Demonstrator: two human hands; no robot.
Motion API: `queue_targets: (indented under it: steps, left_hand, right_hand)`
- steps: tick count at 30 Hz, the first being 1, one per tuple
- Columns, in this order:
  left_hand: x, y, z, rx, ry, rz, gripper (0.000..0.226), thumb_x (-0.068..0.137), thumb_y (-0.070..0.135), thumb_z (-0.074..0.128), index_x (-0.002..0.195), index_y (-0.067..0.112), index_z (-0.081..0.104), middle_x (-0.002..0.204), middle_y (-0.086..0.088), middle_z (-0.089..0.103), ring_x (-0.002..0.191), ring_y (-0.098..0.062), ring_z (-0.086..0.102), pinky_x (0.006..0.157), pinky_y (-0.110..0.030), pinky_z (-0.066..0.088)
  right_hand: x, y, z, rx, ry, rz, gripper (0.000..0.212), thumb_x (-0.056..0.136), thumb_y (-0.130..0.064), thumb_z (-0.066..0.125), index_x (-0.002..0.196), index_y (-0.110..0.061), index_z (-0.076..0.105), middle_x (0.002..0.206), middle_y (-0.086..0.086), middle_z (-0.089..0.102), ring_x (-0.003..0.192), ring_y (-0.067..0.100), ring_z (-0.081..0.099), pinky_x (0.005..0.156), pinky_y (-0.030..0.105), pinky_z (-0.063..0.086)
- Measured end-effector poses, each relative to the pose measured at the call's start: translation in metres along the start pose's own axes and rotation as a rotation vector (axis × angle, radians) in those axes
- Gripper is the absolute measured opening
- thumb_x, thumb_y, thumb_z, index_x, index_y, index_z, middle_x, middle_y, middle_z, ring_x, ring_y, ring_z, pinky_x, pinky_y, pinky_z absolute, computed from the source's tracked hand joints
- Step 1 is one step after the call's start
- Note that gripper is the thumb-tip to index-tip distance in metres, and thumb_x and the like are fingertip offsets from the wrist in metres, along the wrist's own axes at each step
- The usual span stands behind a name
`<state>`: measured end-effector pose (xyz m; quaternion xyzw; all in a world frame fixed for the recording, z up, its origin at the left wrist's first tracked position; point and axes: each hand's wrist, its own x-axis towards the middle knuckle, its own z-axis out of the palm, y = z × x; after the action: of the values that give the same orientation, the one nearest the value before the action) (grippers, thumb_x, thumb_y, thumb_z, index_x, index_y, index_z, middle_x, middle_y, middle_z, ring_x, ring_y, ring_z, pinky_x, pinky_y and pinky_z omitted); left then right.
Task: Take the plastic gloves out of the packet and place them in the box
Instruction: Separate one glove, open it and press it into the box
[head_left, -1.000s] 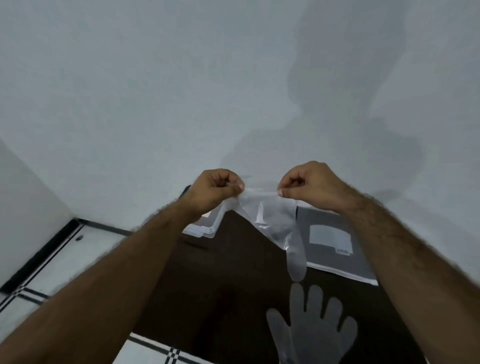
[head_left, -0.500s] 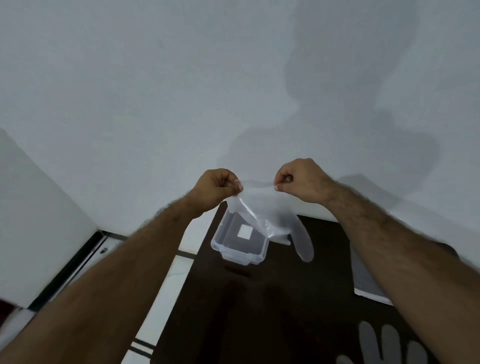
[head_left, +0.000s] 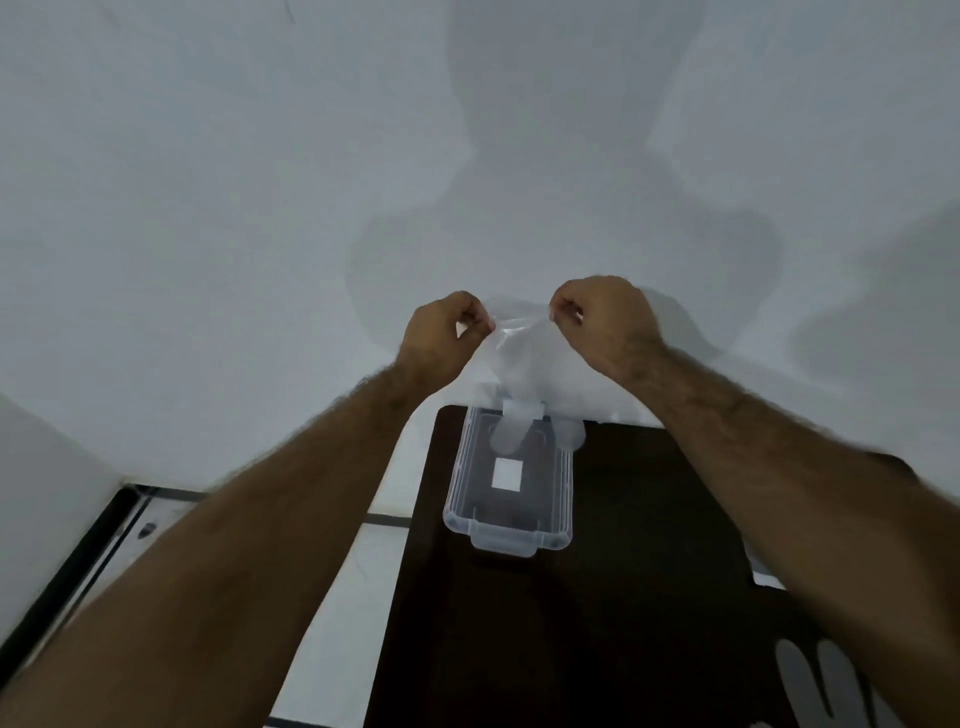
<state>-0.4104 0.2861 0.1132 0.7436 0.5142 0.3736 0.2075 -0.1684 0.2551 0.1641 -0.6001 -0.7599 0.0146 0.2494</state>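
Both hands pinch the cuff of one clear glove. The left hand grips its left corner between thumb and fingertips, the other fingers curled in. The right hand nips the right corner the same way. The cuff is stretched between the two pinches, and the glove hangs down from them. Its fingers dangle over the far end of the open box straight below the grip; whether they touch the rim is hard to tell through the clear plastic. The box stands on a dark table, a white label at its bottom. Below and right of the grip, beside the right forearm, another glove lies flat on the table.
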Motion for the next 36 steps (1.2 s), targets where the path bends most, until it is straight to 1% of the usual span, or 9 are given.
queue_targets:
  steps: [3,8,13,17,20,24,28,32,36]
  left_hand:
    - [-0.002,0.0,-0.001,0.044,0.081,0.123,0.012,0.102,0.027,0.073,0.098,0.016,0.073,0.1,0.007,0.077,0.098,-0.012,0.066,0.09,-0.03,0.049]
    - [-0.03,-0.012,-0.004,0.112,0.102,0.302,0.014,0.101,0.026,0.074,0.102,0.012,0.077,0.105,-0.002,0.079,0.101,-0.016,0.067,0.092,-0.031,0.047]
    - [-0.057,-0.053,0.014,0.315,-0.113,0.491,0.012,0.099,0.025,0.073,0.1,0.013,0.076,0.101,-0.006,0.079,0.1,-0.028,0.073,0.094,-0.043,0.053]
    - [-0.071,-0.084,0.038,0.431,-0.224,0.522,0.01,0.096,0.025,0.078,0.096,0.016,0.077,0.1,-0.006,0.079,0.102,-0.029,0.074,0.094,-0.044,0.053]
    - [-0.077,-0.103,0.058,0.478,-0.311,0.535,0.019,0.099,0.031,0.066,0.096,0.016,0.077,0.102,-0.005,0.08,0.105,-0.029,0.072,0.095,-0.044,0.052]
    - [-0.083,-0.11,0.075,0.548,-0.397,0.562,0.018,0.093,0.031,0.067,0.085,0.017,0.075,0.089,-0.002,0.078,0.097,-0.03,0.071,0.093,-0.044,0.052]
    - [-0.079,-0.113,0.085,0.558,-0.491,0.565,0.014,0.088,0.029,0.076,0.08,0.018,0.075,0.084,-0.002,0.078,0.092,-0.031,0.071,0.091,-0.044,0.052]
    - [-0.073,-0.116,0.094,0.68,-0.696,0.539,0.014,0.091,0.037,0.074,0.091,0.023,0.077,0.095,0.001,0.078,0.102,-0.024,0.069,0.102,-0.04,0.042]
    - [-0.073,-0.118,0.102,0.765,-0.78,0.609,0.011,0.083,0.029,0.083,0.082,0.021,0.074,0.082,-0.003,0.074,0.089,-0.028,0.072,0.1,-0.042,0.046]
  right_hand:
    - [-0.016,0.0,0.001,-0.022,0.128,-0.03,0.015,0.097,-0.024,0.065,0.096,-0.021,0.08,0.088,-0.003,0.079,0.081,0.023,0.067,0.083,0.041,0.056]
    - [-0.061,0.004,0.019,0.006,0.14,-0.094,0.012,0.098,-0.022,0.068,0.097,-0.019,0.08,0.091,-0.005,0.08,0.081,0.019,0.065,0.085,0.037,0.049]
    - [-0.094,0.019,0.063,-0.006,-0.014,-0.082,0.014,0.1,-0.025,0.067,0.104,-0.02,0.08,0.097,-0.005,0.08,0.088,0.016,0.066,0.091,0.042,0.049]
    - [-0.108,0.028,0.099,-0.017,-0.114,-0.028,0.013,0.1,-0.024,0.066,0.1,-0.02,0.079,0.093,-0.005,0.078,0.084,0.017,0.064,0.087,0.04,0.05]
    - [-0.115,0.039,0.127,-0.035,-0.192,0.024,0.017,0.1,-0.029,0.061,0.1,-0.023,0.077,0.093,-0.006,0.077,0.086,0.018,0.063,0.086,0.042,0.049]
    - [-0.123,0.042,0.151,-0.075,-0.265,0.053,0.019,0.1,-0.029,0.057,0.097,-0.025,0.076,0.092,-0.006,0.073,0.087,0.018,0.059,0.085,0.042,0.05]
    - [-0.125,0.039,0.161,-0.249,-0.448,-0.001,0.016,0.1,-0.028,0.057,0.102,-0.026,0.073,0.096,-0.004,0.07,0.098,0.022,0.062,0.094,0.044,0.047]
    - [-0.122,0.033,0.165,-0.369,-0.646,-0.019,0.018,0.101,-0.028,0.057,0.107,-0.03,0.074,0.104,-0.005,0.071,0.107,0.02,0.061,0.105,0.045,0.04]
    - [-0.123,0.03,0.169,-0.48,-0.773,-0.108,0.017,0.102,-0.028,0.059,0.114,-0.027,0.07,0.113,0.0,0.069,0.114,0.025,0.06,0.11,0.051,0.036]
